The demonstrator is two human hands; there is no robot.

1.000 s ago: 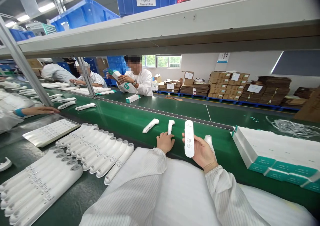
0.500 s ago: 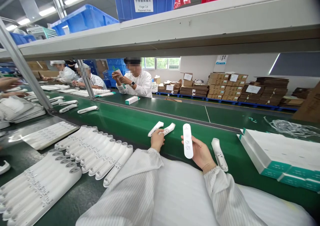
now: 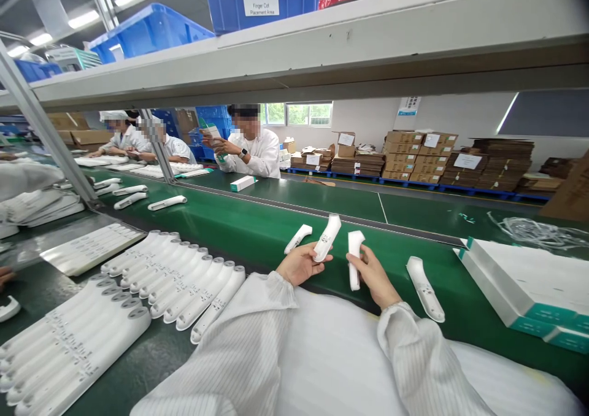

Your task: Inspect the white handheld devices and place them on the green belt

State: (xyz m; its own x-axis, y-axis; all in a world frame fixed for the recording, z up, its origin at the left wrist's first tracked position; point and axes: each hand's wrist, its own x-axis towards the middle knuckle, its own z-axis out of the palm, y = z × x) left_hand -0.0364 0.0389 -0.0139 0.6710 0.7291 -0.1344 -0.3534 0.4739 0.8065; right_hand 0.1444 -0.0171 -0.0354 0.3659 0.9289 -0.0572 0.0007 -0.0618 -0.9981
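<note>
My left hand (image 3: 301, 264) grips a white infrared thermometer (image 3: 328, 237) by its lower end, raised above the green belt with its angled head up. In my right hand (image 3: 372, 275) is a second white thermometer (image 3: 354, 259), upright and turned edge-on, pinched between thumb and fingers. The two are side by side with a gap between them. Just behind my left hand another thermometer (image 3: 298, 238) lies on the belt. One more thermometer (image 3: 426, 290) rests to the right of my right hand.
Rows of thermometers (image 3: 197, 287) lie on the dark table at left. White and teal boxes (image 3: 529, 281) are stacked at right on the green belt (image 3: 257, 223). A shelf (image 3: 294, 54) with blue bins crosses overhead. A co-worker (image 3: 253, 149) holds something green and white across the belt.
My left hand has lifted a thermometer off the belt. My right hand has turned its thermometer from face-on to edge-on. The thermometers and boxes on the belt have shifted right.
</note>
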